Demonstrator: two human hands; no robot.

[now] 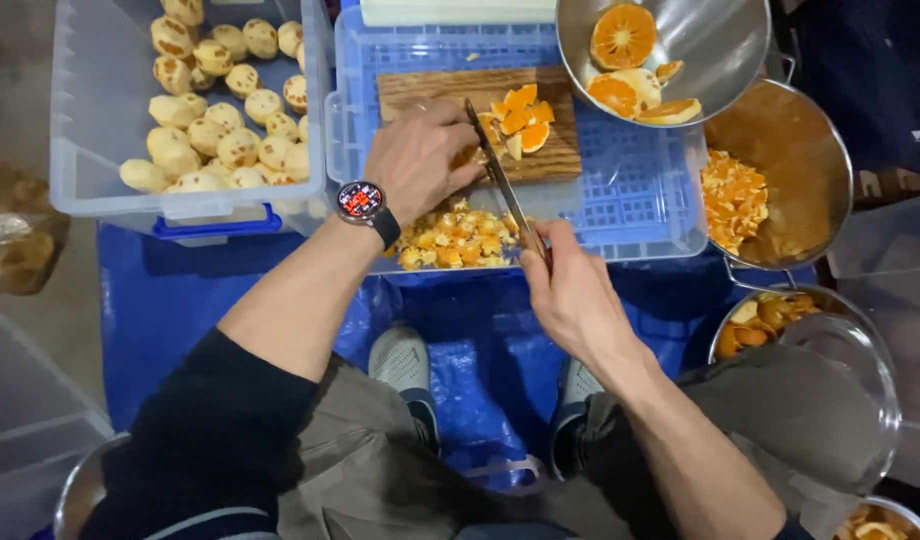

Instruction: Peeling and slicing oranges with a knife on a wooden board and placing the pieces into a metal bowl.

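R hand (570,285) grips knife (502,183) handle; L hand (418,160) fingers curl, pinning orange pieces (520,115) on cutting board (430,92). Best keep L fingertips tucked back, blade vertical w/ short strokes.

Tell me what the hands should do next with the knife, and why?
Probably press the knife down through the fruit. The right hand holds its handle, the blade lies across the orange pieces on the wooden board, and the left hand steadies them.

Orange fruit pieces (520,112), brown wooden board (430,90), blue gridded crate (640,190), silver bowl (720,40), blue tarp (170,300)
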